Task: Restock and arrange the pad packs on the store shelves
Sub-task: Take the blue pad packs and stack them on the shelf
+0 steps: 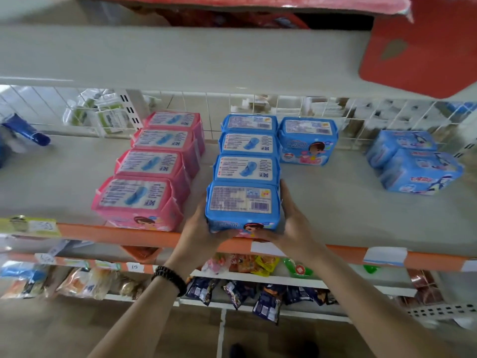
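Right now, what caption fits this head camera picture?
Both hands, left hand and right hand, set a blue pad pack at the shelf front.

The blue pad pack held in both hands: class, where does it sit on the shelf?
The blue pad pack sits at the shelf's orange front edge, heading the blue row, right of the front pink pack.

Front blue pad pack: glossy plastic film, smooth, printed paper-like label on top. Pink pad packs: same shiny film wrap. Shelf: matt pale painted metal; near edge strip orange, smooth. Back grid: white coated wire. Bracelet, left wrist: dark beads, slight sheen.
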